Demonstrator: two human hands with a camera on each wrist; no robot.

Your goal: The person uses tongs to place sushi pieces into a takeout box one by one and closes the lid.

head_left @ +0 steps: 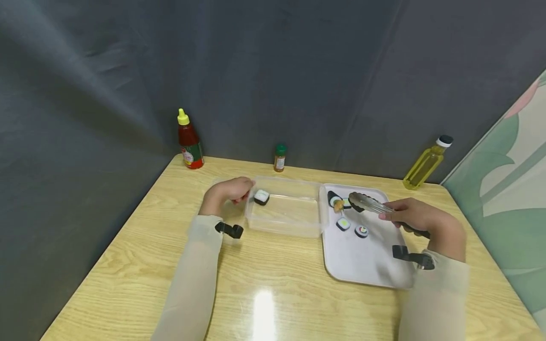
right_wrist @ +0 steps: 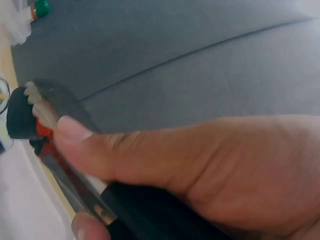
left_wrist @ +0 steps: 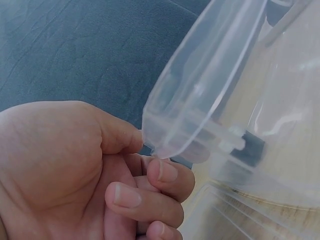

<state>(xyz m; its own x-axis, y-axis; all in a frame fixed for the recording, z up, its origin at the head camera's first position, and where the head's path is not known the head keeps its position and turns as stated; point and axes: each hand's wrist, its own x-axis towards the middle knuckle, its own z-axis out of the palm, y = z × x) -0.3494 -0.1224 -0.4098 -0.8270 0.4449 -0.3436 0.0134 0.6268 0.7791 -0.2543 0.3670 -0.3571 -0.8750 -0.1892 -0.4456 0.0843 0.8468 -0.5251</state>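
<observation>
My left hand (head_left: 230, 191) pinches the left rim of a clear plastic container (head_left: 283, 228); in the left wrist view, the thumb and fingertips (left_wrist: 167, 172) are right at its corner. Inside that container, at the left end, sits one white-and-black sushi piece (head_left: 261, 197). My right hand (head_left: 411, 215) grips metal tongs (head_left: 373, 205) with dark handles over the pale tray (head_left: 362, 265). The scalloped tongs tips (right_wrist: 44, 112) are at a dark-wrapped sushi piece (right_wrist: 21, 115). Nearby on the tray lie a cone-shaped hand roll (head_left: 334, 199) and several sushi pieces (head_left: 343, 223).
A red sauce bottle (head_left: 190, 147) with a yellow cap stands at the back left. A small green-capped jar (head_left: 279, 158) is behind the container, and an oil bottle (head_left: 426, 163) is at the back right. Dark cloth (head_left: 273, 85) hangs along the table's rear edge.
</observation>
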